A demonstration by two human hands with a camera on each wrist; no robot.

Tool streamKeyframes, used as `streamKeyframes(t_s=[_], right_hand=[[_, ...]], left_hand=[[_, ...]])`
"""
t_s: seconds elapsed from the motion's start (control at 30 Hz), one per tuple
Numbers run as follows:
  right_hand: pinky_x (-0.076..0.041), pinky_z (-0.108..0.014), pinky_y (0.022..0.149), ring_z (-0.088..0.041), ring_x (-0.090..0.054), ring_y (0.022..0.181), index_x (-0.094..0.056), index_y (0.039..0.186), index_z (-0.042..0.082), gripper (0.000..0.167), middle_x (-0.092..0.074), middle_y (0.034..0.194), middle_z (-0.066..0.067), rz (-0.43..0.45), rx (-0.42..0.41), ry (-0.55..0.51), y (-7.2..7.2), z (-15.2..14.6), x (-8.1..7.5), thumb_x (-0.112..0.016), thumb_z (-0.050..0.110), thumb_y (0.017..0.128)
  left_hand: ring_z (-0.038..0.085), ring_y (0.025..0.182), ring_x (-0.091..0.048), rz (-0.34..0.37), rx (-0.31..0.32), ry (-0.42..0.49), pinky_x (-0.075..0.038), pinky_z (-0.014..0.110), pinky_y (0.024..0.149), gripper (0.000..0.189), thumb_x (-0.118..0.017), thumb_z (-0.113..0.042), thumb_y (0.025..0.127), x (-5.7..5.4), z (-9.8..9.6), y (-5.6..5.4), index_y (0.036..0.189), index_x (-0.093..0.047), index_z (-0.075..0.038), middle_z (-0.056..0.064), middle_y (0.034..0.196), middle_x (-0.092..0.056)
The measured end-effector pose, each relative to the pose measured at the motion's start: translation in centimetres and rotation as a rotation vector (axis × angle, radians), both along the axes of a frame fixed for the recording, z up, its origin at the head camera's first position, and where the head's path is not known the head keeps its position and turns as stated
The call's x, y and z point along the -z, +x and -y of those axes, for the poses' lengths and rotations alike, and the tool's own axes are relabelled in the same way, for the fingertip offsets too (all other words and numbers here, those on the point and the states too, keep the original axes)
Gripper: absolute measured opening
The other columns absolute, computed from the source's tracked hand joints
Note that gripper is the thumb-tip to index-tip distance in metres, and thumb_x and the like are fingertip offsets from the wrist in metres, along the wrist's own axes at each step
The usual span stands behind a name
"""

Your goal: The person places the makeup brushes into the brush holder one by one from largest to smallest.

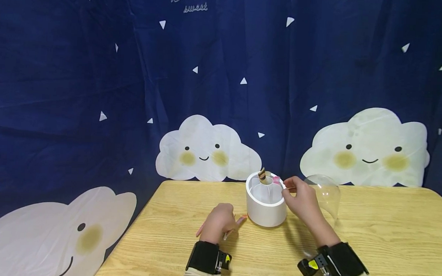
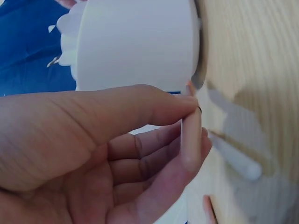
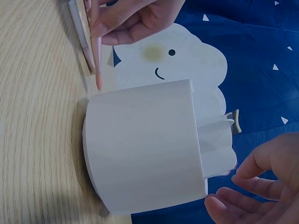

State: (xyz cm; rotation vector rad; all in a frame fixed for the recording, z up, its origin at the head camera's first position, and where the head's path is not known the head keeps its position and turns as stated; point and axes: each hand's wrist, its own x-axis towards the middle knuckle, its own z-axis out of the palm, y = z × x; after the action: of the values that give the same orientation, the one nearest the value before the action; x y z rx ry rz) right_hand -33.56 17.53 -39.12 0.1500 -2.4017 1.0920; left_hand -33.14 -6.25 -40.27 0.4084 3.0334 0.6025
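Note:
Between thumb and fingers my left hand (image 1: 219, 220) pinches a slim pink makeup brush (image 2: 191, 135), whose orange tip points toward the foot of a white round organizer (image 1: 266, 213). Petal-shaped compartments fill the organizer's top. A brown-and-gold striped piece (image 1: 262, 175) sticks up from its middle, and something pink (image 1: 276, 180) shows near the right rim. My right hand (image 1: 300, 197) is at that rim, fingers loosely bent and fingertips right at the edge. Beside the left hand, a white stick (image 2: 240, 161) and another pink stick (image 2: 209, 210) lie on the table.
A clear dome cover (image 1: 327, 196) stands on the wooden table (image 1: 387, 236), just behind and right of my right forearm. Behind the table hangs a dark blue curtain (image 1: 215, 96) with clouds and small white triangles. The table's left edge runs beyond my left hand.

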Motion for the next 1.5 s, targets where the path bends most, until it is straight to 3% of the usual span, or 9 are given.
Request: streamKeyframes(t_s=[0.1,0.23,0.4,0.5,0.63,0.8,0.97,1.27,1.5], right_hand=[[-0.055,-0.053,0.087,-0.041,-0.069,0.096,-0.064,0.107,-0.008,0.023,-0.069,0.105,-0.027,-0.005,-0.002,0.001,0.0,0.0,0.0,-0.057,0.003,0.088],[-0.055,-0.053,0.087,-0.041,-0.069,0.095,-0.064,0.107,-0.008,0.023,-0.070,0.104,-0.027,-0.012,-0.003,0.000,0.0,-0.1,-0.1,-0.057,0.003,0.088],[-0.055,-0.053,0.087,-0.041,-0.069,0.095,-0.064,0.107,-0.008,0.023,-0.070,0.104,-0.026,-0.013,-0.001,-0.002,0.0,-0.1,-0.1,-0.057,0.003,0.088],[-0.056,-0.052,0.086,-0.040,-0.069,0.094,-0.064,0.106,-0.009,0.023,-0.069,0.102,-0.026,-0.024,-0.001,-0.013,-0.1,-0.1,-0.1,-0.056,0.002,0.087],[-0.058,-0.049,0.084,-0.038,-0.068,0.095,-0.063,0.107,-0.010,0.022,-0.068,0.101,-0.025,-0.043,0.002,-0.046,-0.1,0.0,-0.1,-0.055,0.000,0.088],[-0.058,-0.047,0.085,-0.036,-0.067,0.097,-0.061,0.112,-0.010,0.024,-0.067,0.104,-0.025,-0.066,0.015,-0.101,-0.1,0.3,-0.4,-0.055,0.000,0.091],[-0.058,-0.044,0.088,-0.034,-0.067,0.100,-0.062,0.115,-0.009,0.024,-0.067,0.109,-0.024,-0.075,0.008,-0.133,0.1,0.6,-1.0,-0.059,0.004,0.095],[-0.047,-0.006,0.078,-0.033,-0.069,0.099,-0.067,0.111,-0.007,0.021,-0.070,0.107,-0.021,-0.119,-0.107,-0.235,0.2,1.3,-1.2,-0.068,0.006,0.095],[-0.053,-0.016,0.082,-0.031,-0.069,0.101,-0.067,0.114,-0.007,0.023,-0.070,0.110,-0.020,-0.100,-0.201,-0.236,0.4,2.0,-1.0,-0.069,0.005,0.095]], left_hand=[[0.014,0.042,-0.044,0.031,-0.007,0.027,-0.036,0.024,0.046,0.053,-0.071,-0.031,0.095,-0.5,0.5,-0.1,0.052,-0.052,-0.005,-0.002,0.044,-0.041],[0.012,0.042,-0.041,-0.004,-0.023,0.032,-0.032,0.023,0.044,0.057,-0.067,-0.029,0.098,-1.0,1.0,-0.6,0.048,-0.052,-0.006,-0.002,0.045,-0.040],[0.016,0.057,-0.049,-0.125,-0.093,0.124,-0.041,0.028,0.052,0.023,-0.075,-0.006,0.088,-1.2,1.2,-1.5,0.067,-0.066,-0.001,0.003,0.063,-0.056],[0.018,0.063,-0.058,-0.188,-0.142,0.265,-0.048,0.030,0.055,0.006,-0.074,-0.001,0.087,-1.0,1.1,-2.1,0.083,-0.071,0.002,0.007,0.072,-0.066],[0.016,0.068,-0.065,-0.292,-0.155,0.494,-0.052,0.029,0.060,0.008,-0.075,-0.004,0.089,-0.8,0.7,-2.8,0.094,-0.071,0.002,0.007,0.078,-0.071],[0.013,0.069,-0.068,-0.337,-0.114,0.719,-0.055,0.025,0.060,0.011,-0.076,-0.006,0.090,-1.0,-0.2,-3.1,0.099,-0.071,-0.001,0.008,0.086,-0.073],[0.019,0.075,-0.072,-0.385,-0.055,0.847,-0.056,0.023,0.061,0.013,-0.078,-0.007,0.089,-1.3,-1.1,-3.0,0.099,-0.073,-0.002,0.009,0.089,-0.074],[0.021,0.083,-0.074,-0.401,0.034,0.875,-0.058,0.025,0.072,0.017,-0.079,-0.005,0.088,-1.5,-2.6,-2.6,0.103,-0.073,-0.001,0.009,0.091,-0.075],[0.016,0.084,-0.073,-0.323,0.069,0.862,-0.058,0.024,0.073,0.020,-0.079,-0.004,0.087,-1.5,-3.7,-2.0,0.106,-0.071,-0.001,0.008,0.092,-0.075]])
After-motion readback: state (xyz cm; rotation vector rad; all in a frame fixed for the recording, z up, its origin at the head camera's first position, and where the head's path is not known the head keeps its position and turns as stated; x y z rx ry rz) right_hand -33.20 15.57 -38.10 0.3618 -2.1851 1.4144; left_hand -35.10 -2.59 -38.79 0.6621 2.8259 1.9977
